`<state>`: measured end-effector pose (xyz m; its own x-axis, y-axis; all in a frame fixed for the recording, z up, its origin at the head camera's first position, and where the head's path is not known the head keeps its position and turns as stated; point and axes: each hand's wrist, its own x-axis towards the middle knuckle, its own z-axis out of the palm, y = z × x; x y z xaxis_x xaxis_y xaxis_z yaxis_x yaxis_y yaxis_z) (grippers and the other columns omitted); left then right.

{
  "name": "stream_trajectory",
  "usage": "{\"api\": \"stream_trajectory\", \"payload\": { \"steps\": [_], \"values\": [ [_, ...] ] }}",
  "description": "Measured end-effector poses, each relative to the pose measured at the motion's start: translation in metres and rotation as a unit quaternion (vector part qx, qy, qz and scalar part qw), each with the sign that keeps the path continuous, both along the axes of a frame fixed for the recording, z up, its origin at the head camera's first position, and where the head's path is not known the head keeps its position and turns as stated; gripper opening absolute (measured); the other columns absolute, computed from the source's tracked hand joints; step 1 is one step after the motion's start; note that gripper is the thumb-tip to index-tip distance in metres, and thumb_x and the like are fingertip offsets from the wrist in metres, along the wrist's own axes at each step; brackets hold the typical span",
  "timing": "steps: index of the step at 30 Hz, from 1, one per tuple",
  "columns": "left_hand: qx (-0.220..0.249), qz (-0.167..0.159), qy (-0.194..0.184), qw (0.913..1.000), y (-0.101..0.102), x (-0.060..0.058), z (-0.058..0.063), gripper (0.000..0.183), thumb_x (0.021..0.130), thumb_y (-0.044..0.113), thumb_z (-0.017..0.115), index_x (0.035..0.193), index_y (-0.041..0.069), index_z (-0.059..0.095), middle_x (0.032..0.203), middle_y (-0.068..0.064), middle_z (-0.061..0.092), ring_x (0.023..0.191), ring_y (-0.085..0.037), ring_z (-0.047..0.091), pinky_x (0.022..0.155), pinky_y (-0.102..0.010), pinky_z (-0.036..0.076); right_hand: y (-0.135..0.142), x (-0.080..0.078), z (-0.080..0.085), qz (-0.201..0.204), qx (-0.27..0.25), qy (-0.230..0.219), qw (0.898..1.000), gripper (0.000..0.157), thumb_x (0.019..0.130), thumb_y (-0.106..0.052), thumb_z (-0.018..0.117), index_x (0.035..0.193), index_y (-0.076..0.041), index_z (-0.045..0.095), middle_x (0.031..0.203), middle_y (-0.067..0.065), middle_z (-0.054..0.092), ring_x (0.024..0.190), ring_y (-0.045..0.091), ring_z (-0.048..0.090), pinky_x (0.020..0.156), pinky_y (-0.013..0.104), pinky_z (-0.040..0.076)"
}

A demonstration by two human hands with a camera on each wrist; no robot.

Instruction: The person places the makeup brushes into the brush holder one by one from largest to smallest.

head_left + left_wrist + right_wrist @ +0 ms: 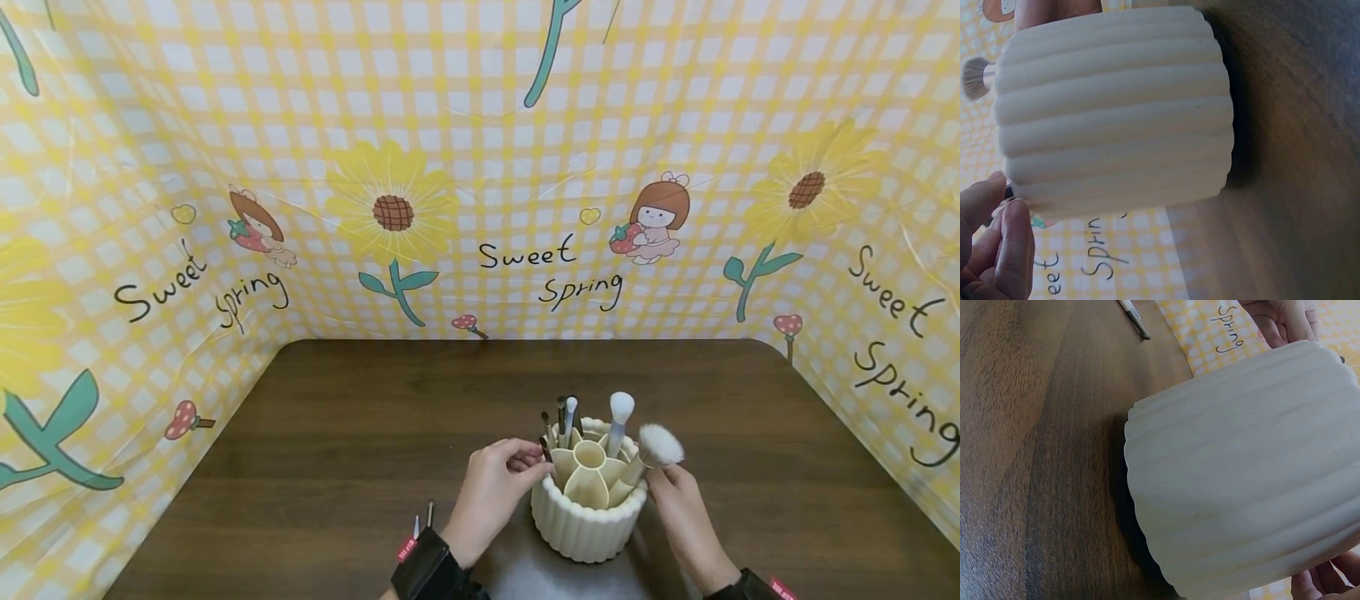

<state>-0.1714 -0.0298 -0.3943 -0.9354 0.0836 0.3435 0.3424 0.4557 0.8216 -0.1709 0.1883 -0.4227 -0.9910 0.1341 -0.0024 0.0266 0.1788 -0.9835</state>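
Observation:
A cream, ribbed brush holder (588, 521) with petal-shaped dividers stands upright on the table, right of centre in the head view. Several makeup brushes lean in it, among them a fluffy white brush (662, 446) at the right and a white-tipped brush (621, 412) at the back. At the left rim my left hand (491, 492) pinches a thin dark makeup brush (1009, 191), mostly hidden by fingers and holder. My right hand (684, 508) holds the holder's right side at the rim, just below the fluffy brush; the holder partly covers its fingers (1325, 578).
The dark wooden table (360, 417) has rounded far corners. Beside my left wrist lie thin brushes (430, 513), partly covered by the wrist strap. A yellow checked cloth (480, 167) with flowers and lettering hangs behind the table and along both sides.

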Motion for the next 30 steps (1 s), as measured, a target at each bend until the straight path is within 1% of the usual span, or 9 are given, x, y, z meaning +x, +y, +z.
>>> {"api": "stream_trajectory", "payload": {
  "steps": [3,7,12,16,18,19,23,27,30],
  "values": [
    [-0.013,-0.001,-0.003,0.9999,-0.006,0.000,0.003,0.018,0.077,0.017,0.074,0.086,0.002,0.072,0.076,-0.006,0.071,0.066,-0.008,0.063,0.062,-0.025,0.056,0.000,0.000,-0.001,0.001,-0.001,0.002,1.000,0.041,0.096,-0.007,0.034,0.129,0.014,0.047,0.132,0.024,0.051,0.095,-0.016,0.048,0.080,0.002,0.038],
    [-0.037,0.012,-0.014,0.9992,-0.019,0.000,0.010,0.018,0.079,0.019,0.072,0.088,0.003,0.072,0.077,-0.005,0.071,0.067,-0.008,0.063,0.062,-0.025,0.055,0.000,0.000,-0.001,0.003,-0.002,0.003,1.000,0.041,0.095,-0.006,0.035,0.129,0.014,0.047,0.130,0.021,0.053,0.095,-0.015,0.049,0.080,0.003,0.038],
    [-0.069,0.047,-0.035,0.9959,-0.042,-0.002,0.016,0.019,0.081,0.021,0.070,0.088,0.004,0.072,0.077,-0.004,0.072,0.068,-0.009,0.063,0.062,-0.028,0.055,0.001,-0.001,0.000,0.003,-0.002,-0.001,1.000,0.041,0.094,-0.005,0.035,0.128,0.014,0.048,0.128,0.018,0.055,0.095,-0.014,0.049,0.081,0.004,0.039],
    [-0.099,0.082,-0.050,0.9904,-0.060,-0.003,0.016,0.016,0.080,0.021,0.070,0.084,0.005,0.073,0.076,-0.004,0.072,0.067,-0.010,0.064,0.062,-0.031,0.055,0.002,-0.001,-0.001,0.004,0.000,-0.004,1.000,0.041,0.096,-0.008,0.035,0.128,0.013,0.048,0.128,0.018,0.055,0.095,-0.014,0.049,0.081,0.004,0.038],
    [-0.115,0.093,-0.060,0.9873,-0.067,-0.001,0.013,0.014,0.079,0.019,0.071,0.082,0.005,0.073,0.074,-0.005,0.072,0.066,-0.011,0.064,0.061,-0.032,0.054,0.002,-0.001,-0.001,0.005,0.001,-0.004,1.000,0.041,0.097,-0.010,0.035,0.129,0.013,0.047,0.129,0.019,0.054,0.095,-0.014,0.049,0.081,0.004,0.038],
    [-0.125,0.101,-0.064,0.9850,-0.070,-0.001,0.010,0.013,0.079,0.018,0.071,0.079,0.006,0.072,0.072,-0.003,0.071,0.065,-0.009,0.062,0.060,-0.030,0.054,0.002,-0.001,-0.001,0.004,0.002,-0.004,1.000,0.042,0.098,-0.012,0.035,0.129,0.013,0.048,0.129,0.019,0.054,0.095,-0.014,0.049,0.081,0.004,0.038],
    [-0.144,0.105,-0.082,0.9806,-0.080,0.003,-0.002,0.011,0.077,0.014,0.073,0.077,0.003,0.071,0.070,-0.004,0.070,0.062,-0.010,0.060,0.057,-0.030,0.052,0.001,0.000,-0.001,0.001,0.004,-0.005,1.000,0.042,0.098,-0.012,0.036,0.129,0.013,0.048,0.128,0.018,0.054,0.094,-0.014,0.049,0.081,0.004,0.038],
    [-0.158,0.115,-0.070,0.9781,-0.088,0.006,-0.017,0.009,0.074,0.010,0.073,0.075,0.002,0.069,0.068,-0.007,0.069,0.060,-0.013,0.060,0.055,-0.031,0.051,0.001,-0.001,0.000,-0.002,0.008,-0.006,1.000,0.041,0.096,-0.009,0.035,0.127,0.013,0.049,0.122,0.014,0.057,0.093,-0.013,0.049,0.080,0.005,0.039],
    [-0.176,0.129,-0.060,0.9741,-0.093,0.008,-0.026,0.009,0.071,0.007,0.075,0.072,0.002,0.068,0.066,-0.007,0.069,0.058,-0.014,0.060,0.054,-0.031,0.050,0.002,-0.001,0.000,-0.005,0.013,-0.011,1.000,0.040,0.094,-0.006,0.035,0.125,0.014,0.050,0.115,0.009,0.058,0.092,-0.011,0.048,0.079,0.006,0.038]
  ]
}}
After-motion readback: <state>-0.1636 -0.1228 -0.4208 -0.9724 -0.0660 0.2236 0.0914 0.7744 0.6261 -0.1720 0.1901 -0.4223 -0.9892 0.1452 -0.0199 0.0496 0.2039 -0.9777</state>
